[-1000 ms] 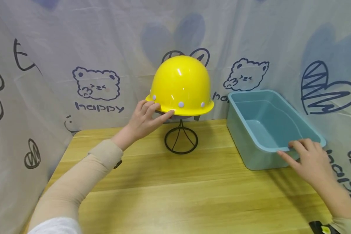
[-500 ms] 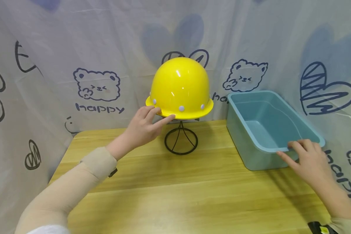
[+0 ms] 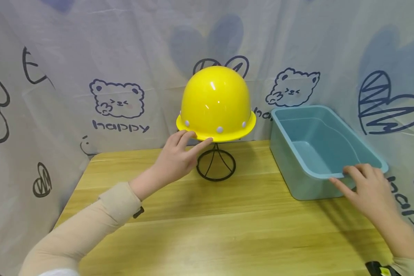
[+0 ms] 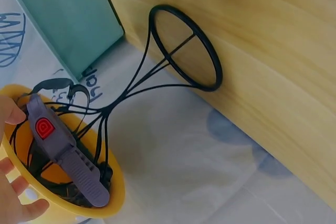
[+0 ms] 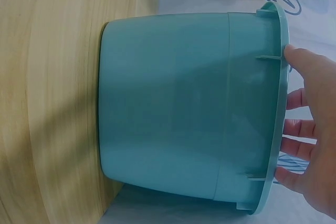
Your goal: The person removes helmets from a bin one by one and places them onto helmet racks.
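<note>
A glossy yellow hard hat [image 3: 215,96] with white rivets sits on a black wire stand [image 3: 216,180]. My left hand [image 3: 176,157] holds its brim at the front left. In the left wrist view the fingers [image 4: 18,182] lie against the outer shell and the thumb touches the brim edge. The underside shows dark straps and a purple-grey adjuster [image 4: 65,150] with a red button. My right hand [image 3: 370,191] grips the near rim of a teal plastic bin [image 3: 284,153]; its thumb is on the outside and its bent fingers reach over the edge.
A wooden table [image 3: 200,234] carries the stand and the bin. Behind and beside it hangs a white curtain [image 3: 158,46] printed with bears and hearts. A dark wrist strap [image 3: 377,268] shows at the lower right.
The hard hat's front brim has come down a little, and my left hand has lowered along with it. The right hand and the bin have stayed put.
</note>
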A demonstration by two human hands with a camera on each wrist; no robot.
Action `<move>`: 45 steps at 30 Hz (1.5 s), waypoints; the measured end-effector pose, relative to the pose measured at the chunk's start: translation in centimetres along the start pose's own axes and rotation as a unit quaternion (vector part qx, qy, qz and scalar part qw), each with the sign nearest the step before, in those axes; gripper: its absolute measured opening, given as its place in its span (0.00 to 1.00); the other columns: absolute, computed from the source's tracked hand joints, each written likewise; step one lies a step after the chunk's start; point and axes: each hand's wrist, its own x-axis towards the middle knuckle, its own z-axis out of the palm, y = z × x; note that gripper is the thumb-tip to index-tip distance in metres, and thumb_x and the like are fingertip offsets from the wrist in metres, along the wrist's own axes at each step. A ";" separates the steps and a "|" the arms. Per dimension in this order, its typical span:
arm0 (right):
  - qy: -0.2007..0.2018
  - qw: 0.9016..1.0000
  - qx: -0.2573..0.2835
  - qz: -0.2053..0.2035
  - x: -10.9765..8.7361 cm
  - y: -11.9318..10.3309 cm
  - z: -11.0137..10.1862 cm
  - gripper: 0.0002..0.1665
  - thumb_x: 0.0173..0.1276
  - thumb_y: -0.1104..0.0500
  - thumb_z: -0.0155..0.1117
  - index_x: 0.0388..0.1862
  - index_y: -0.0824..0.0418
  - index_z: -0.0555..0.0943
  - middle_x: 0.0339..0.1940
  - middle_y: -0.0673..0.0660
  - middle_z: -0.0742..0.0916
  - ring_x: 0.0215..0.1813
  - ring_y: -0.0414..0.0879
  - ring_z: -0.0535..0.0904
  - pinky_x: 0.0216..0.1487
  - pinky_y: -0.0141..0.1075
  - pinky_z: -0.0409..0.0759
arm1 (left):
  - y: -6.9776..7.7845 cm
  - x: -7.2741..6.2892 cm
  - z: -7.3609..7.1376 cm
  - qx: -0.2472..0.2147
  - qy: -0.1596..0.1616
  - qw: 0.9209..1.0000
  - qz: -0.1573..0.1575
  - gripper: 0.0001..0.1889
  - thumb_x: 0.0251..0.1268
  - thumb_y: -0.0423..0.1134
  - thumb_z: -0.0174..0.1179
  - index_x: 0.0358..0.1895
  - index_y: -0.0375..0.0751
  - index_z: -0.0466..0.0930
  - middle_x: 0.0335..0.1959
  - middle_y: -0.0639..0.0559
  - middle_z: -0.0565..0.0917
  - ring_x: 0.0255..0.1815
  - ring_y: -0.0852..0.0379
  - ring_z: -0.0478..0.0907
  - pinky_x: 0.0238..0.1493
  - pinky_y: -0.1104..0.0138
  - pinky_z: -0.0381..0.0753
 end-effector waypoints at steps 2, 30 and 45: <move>-0.001 1.000 -0.001 0.001 0.0 0.0 0.0 0.28 0.62 0.43 0.67 0.46 0.67 0.77 0.46 0.72 0.75 0.45 0.70 0.68 0.42 0.63 0.67 | 0.3 0.0 0.1 -0.004 -0.005 1.000 -0.002 0.32 0.56 0.37 0.59 0.68 0.57 0.70 0.54 0.40 0.73 0.55 0.42 0.71 0.52 0.52 0.77; 0.005 1.000 0.001 0.001 0.0 -0.1 0.1 0.29 0.63 0.43 0.66 0.45 0.67 0.76 0.45 0.72 0.75 0.46 0.71 0.68 0.44 0.63 0.66 | 2.0 -0.3 0.9 0.066 -0.035 0.997 -0.032 0.36 0.54 0.40 0.63 0.71 0.62 0.65 0.53 0.42 0.73 0.53 0.43 0.70 0.55 0.48 0.73; -0.058 0.998 -0.029 -0.019 0.9 -0.4 -1.4 0.31 0.62 0.44 0.68 0.44 0.73 0.77 0.44 0.73 0.77 0.44 0.70 0.72 0.42 0.61 0.71 | 2.1 0.4 -0.2 0.084 -0.039 0.995 -0.027 0.31 0.56 0.41 0.59 0.67 0.61 0.69 0.51 0.45 0.76 0.53 0.44 0.72 0.54 0.48 0.73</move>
